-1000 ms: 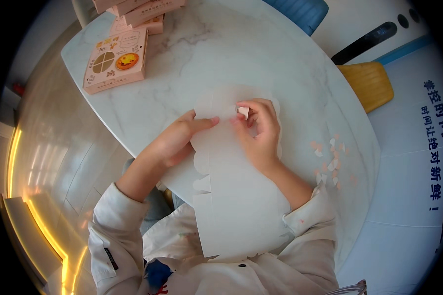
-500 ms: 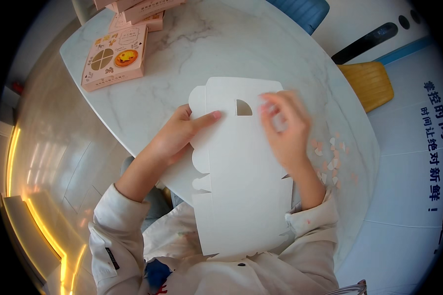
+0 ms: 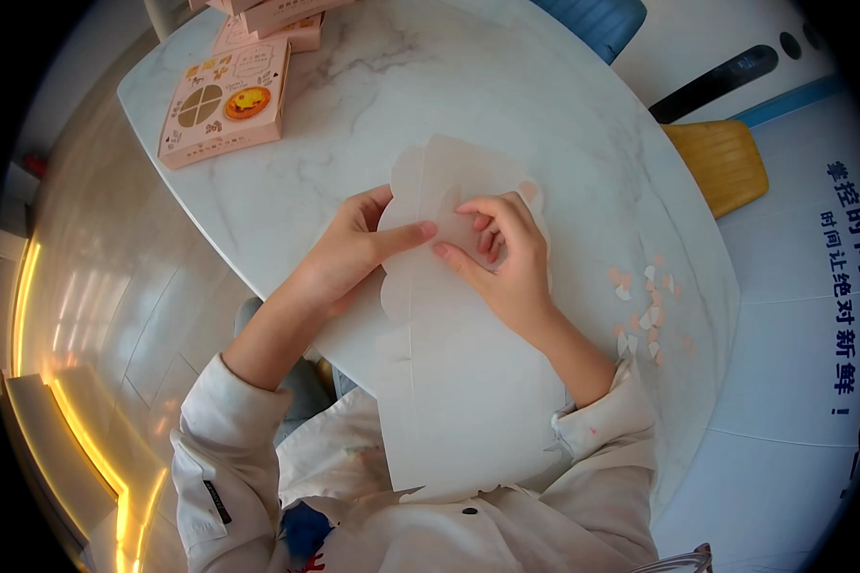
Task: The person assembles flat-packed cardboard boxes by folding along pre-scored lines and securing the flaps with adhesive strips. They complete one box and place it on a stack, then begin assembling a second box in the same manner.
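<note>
Your left hand (image 3: 356,246) grasps the smooth, white, scallop-edged card sheet (image 3: 468,382) at frame centre; your right hand (image 3: 511,267) has its grip released over it, fingers curled, thumb and forefinger parted.

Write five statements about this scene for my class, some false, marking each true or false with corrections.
1. The left hand has its thumb on the white cardboard sheet with scalloped edges. True.
2. The small pink and white paper scraps lie left of the sheet. False: the scraps lie to its right.
3. The right hand is over the sheet. True.
4. The pink square cardboard box with a tart picture is in the right hand. False: the box rests on the white marble-patterned table.
5. A blue chair stands beyond the table's far edge. True.
</note>
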The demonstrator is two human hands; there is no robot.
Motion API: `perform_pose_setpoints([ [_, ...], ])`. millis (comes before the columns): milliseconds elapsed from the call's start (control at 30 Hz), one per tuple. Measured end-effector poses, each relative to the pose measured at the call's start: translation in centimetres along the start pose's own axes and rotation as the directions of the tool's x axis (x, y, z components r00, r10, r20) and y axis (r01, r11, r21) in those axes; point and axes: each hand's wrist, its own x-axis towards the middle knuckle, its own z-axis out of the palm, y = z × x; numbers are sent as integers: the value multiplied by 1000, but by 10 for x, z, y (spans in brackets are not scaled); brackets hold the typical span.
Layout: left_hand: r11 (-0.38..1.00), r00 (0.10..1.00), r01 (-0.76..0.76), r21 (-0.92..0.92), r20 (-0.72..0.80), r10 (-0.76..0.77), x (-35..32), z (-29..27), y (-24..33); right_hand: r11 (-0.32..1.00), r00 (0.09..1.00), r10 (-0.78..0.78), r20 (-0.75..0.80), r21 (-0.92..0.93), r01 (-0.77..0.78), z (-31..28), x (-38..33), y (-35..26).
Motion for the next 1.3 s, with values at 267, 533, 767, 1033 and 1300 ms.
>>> perform_pose_setpoints([
  [267,973,975,35,226,-222,17,0,3,-13,996,993,-70,-98,38,74,10,-4,6],
  [533,999,978,21,28,-210,-14,-3,10,-4,990,992,-65,-109,114,78,9,-4,13],
  [767,995,978,62,84,-206,-43,-4,8,-1,989,982,-128,-136,56,137,11,-3,12],
  [1033,997,983,48,57,-177,-37,-2,8,-5,957,985,-4,-171,284,53,13,-1,21],
  [1300,993,977,38,114,-212,-13,-7,16,-1,989,999,-51,9,138,49,9,-1,8],
])
